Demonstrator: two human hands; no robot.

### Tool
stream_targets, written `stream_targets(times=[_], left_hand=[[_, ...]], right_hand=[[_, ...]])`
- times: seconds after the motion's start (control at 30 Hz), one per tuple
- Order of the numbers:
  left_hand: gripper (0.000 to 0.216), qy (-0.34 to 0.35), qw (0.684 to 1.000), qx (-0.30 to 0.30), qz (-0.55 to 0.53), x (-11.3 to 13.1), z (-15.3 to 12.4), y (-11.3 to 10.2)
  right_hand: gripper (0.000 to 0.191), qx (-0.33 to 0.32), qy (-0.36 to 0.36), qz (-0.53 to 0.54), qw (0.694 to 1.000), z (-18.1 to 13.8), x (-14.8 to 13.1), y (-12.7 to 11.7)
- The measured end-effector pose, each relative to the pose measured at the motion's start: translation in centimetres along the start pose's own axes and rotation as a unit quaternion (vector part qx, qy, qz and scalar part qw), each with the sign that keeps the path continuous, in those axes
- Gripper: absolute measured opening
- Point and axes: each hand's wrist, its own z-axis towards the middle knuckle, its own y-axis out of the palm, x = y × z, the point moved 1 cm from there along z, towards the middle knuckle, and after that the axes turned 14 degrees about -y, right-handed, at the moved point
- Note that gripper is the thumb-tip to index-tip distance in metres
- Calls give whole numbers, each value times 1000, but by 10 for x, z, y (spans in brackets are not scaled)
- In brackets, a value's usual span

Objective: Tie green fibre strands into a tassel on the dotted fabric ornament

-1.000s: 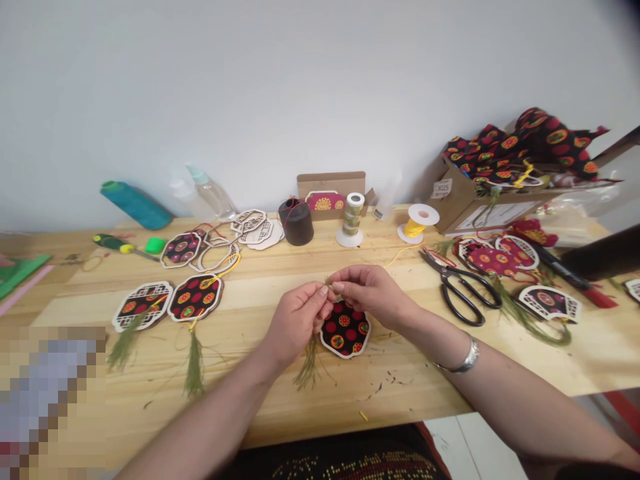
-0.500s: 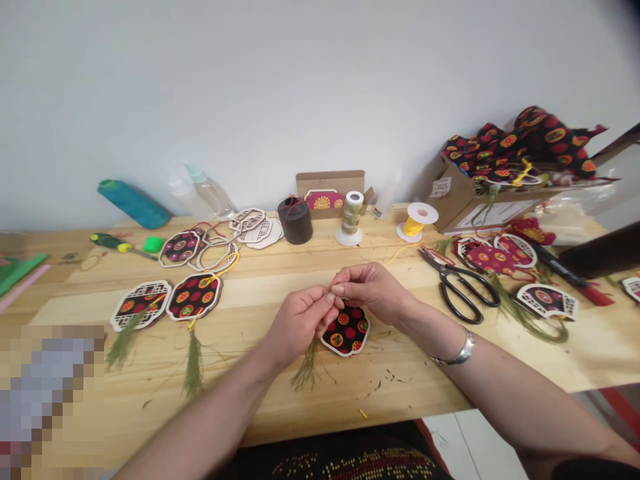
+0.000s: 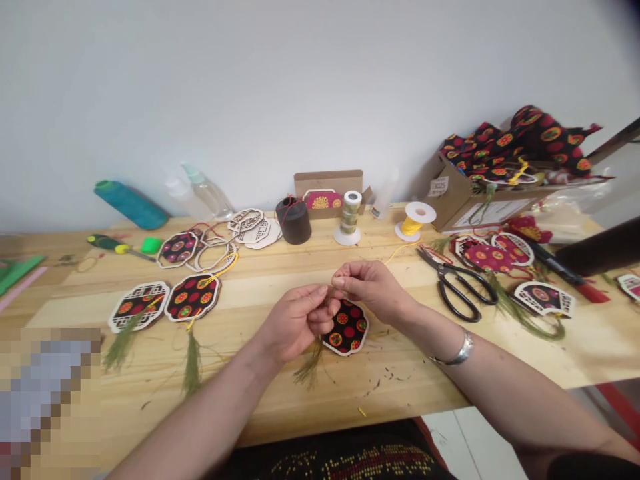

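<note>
My left hand is closed, with a green thread tassel hanging loose-ended below its fingers. Thumb and fingertips of my right hand pinch a thin thread that runs toward the left hand's fingers; its ends are hidden. Just under both hands lies a scalloped ornament of black, red-dotted cloth with a pale rim, its upper part partly covered by the fingers. To the left rest two similar ornaments, one lattice-fronted and one cloth-faced, each with a green tassel.
Black-handled scissors lie right of my right hand. Behind stand a yellow cord spool, a ribbon roll and a black thread cone. A cardboard box with patterned cloth is at back right; a screwdriver lies left.
My left hand's fingers have drawn slightly apart from the right fingertips, showing more of the thin thread between them. The ornament beneath stays in place.
</note>
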Motion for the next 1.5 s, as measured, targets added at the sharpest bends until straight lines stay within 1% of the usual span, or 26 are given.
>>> stream_targets(times=[0.23, 0.4, 0.5, 0.6, 0.7, 0.8, 0.97, 1.07, 1.2, 1.33, 1.43, 1.5], left_hand=[[15, -1, 1000, 21, 14, -2, 2, 0], [15, 18, 999, 32, 30, -3, 1, 0], [14, 38, 998, 42, 38, -2, 1, -1], [15, 52, 997, 50, 41, -1, 0, -1], [18, 53, 997, 43, 41, -1, 0, -1], [19, 50, 997, 37, 45, -2, 0, -1], [15, 45, 997, 36, 55, -4, 0, 0], [14, 48, 996, 35, 71, -4, 0, 0], [14, 64, 991, 62, 101, -5, 0, 0], [14, 92, 982, 83, 145, -5, 1, -1], [16, 119, 968, 103, 195, -4, 0, -2], [16, 132, 958, 122, 225, -3, -1, -2]], right_hand=[[17, 21, -4, -8, 1000, 1, 0, 0], [18, 35, 3, -3, 999, 0, -1, 1], [20, 39, 26, 22, 999, 1, -1, 0], [27, 33, 58, 62, 996, 2, 0, -1], [22, 15, 70, 104, 992, 3, 0, -1], [18, 10, 71, 111, 991, 2, 2, -1], [18, 3, 47, 97, 994, 1, 4, -1], [17, 4, 18, 51, 999, 0, 4, 0], [17, 6, -5, -24, 1000, 0, 1, 1], [16, 24, -31, -76, 996, 0, -2, 0], [16, 41, -44, -83, 995, 1, -5, -1], [17, 48, -47, -61, 996, 1, -6, -2]])
